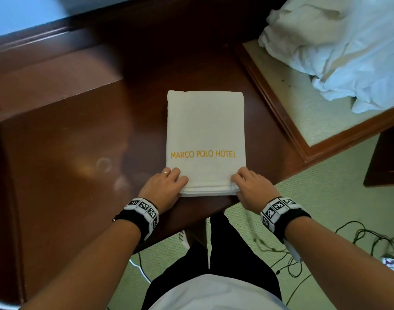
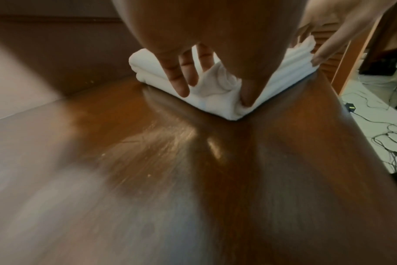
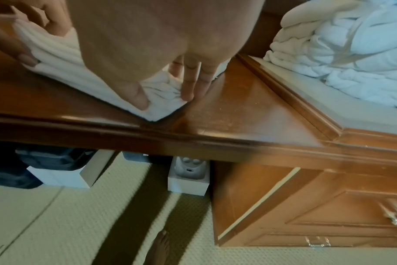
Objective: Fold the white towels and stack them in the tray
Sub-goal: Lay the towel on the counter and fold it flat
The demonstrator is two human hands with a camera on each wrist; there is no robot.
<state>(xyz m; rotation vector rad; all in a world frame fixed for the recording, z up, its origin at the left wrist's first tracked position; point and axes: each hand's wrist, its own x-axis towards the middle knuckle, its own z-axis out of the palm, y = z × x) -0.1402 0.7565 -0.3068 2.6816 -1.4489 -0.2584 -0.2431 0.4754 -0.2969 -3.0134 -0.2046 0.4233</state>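
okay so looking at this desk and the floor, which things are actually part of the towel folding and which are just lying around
Part of the job:
- folded towel, on the desk
- left hand and right hand, each gripping a near corner
- pile of unfolded towels
- tray under the pile

Just lying about:
- cables on the carpet
- white boxes under the desk

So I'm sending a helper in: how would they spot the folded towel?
On the dark wooden desk, near its front edge, lies a flat white rectangle: the folded towel. Unlike the crumpled towels on the tray beside it, it reads MARCO POLO HOTEL in yellow.
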